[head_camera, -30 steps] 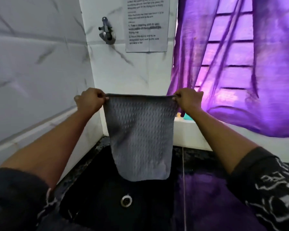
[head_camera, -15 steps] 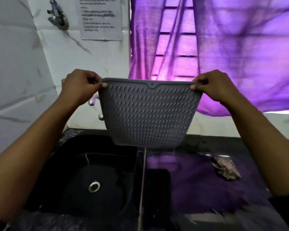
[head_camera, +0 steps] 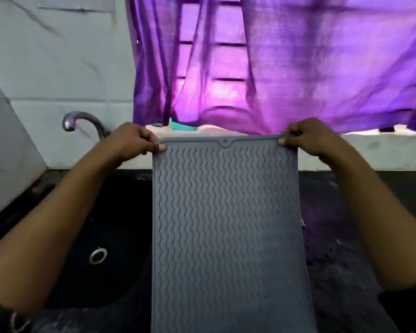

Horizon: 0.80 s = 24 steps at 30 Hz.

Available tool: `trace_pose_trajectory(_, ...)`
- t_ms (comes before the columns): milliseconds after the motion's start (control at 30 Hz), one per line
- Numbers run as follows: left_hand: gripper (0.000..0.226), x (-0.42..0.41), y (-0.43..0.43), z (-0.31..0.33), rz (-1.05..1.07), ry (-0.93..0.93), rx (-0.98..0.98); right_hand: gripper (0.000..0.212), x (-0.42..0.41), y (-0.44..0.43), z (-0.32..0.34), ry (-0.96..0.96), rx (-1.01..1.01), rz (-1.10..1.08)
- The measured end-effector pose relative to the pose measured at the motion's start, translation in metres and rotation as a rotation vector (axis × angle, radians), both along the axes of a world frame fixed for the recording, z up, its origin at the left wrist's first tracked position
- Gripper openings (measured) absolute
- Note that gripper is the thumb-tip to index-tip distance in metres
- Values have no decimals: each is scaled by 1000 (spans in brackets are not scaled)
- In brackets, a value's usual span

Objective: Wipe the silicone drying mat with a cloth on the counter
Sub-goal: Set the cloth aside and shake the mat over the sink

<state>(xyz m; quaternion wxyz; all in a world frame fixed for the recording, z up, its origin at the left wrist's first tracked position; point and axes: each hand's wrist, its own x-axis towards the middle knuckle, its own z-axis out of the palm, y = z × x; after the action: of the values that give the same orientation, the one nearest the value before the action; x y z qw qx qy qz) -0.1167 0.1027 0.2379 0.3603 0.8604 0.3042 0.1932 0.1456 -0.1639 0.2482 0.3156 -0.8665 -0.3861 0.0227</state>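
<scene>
A person's left hand (head_camera: 130,141) and right hand (head_camera: 308,138) pinch the two far corners of a grey silicone drying mat (head_camera: 228,231), fingers (head_camera: 159,147) closed tight on its raised rim. The wave-ribbed mat stretches toward the camera, partly over the black sink (head_camera: 87,236) and partly over the dark counter (head_camera: 346,212). A curved tap (head_camera: 82,120) stands at the sink's far edge, and a purple curtain (head_camera: 286,63) hangs behind.
</scene>
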Motion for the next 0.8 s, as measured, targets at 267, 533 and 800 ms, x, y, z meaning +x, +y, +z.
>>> trace_pose_trajectory(267,14,140,89,-144,123,293,-72,18,91,115,-143,42,-299,-263)
trace_pose_trajectory(533,55,189,112,-230,141,523,90,43,107,176,-236,-73,-432,-304)
trace_pose_trajectory(800,49,57,-8,-263,165,419,-190,38,-1,51,-267,204,-415,-274)
